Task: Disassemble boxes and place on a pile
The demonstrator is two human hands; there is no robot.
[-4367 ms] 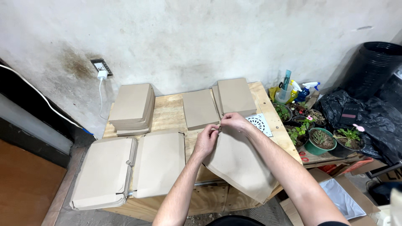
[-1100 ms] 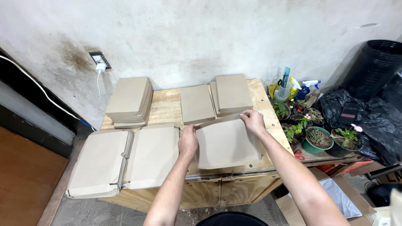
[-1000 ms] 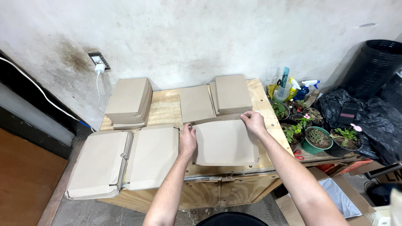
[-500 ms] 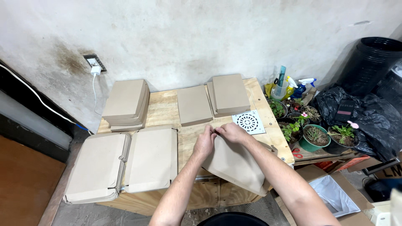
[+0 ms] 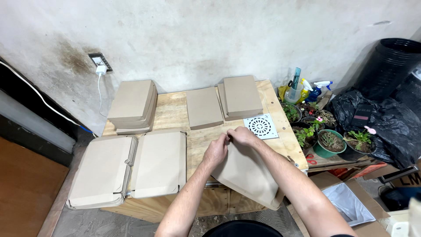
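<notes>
Here the flat cardboard sheet (image 5: 247, 173) lay tilted, its long axis running from my fingers down toward my right, its lower end hanging past the front edge of the wooden table (image 5: 175, 116). My left hand (image 5: 215, 152) and right hand (image 5: 242, 135) met at its far upper corner, both pinching that edge, so the sheet lay below and nearer me than the fingertips. A white drain grate (image 5: 261, 126) sat just beyond.
</notes>
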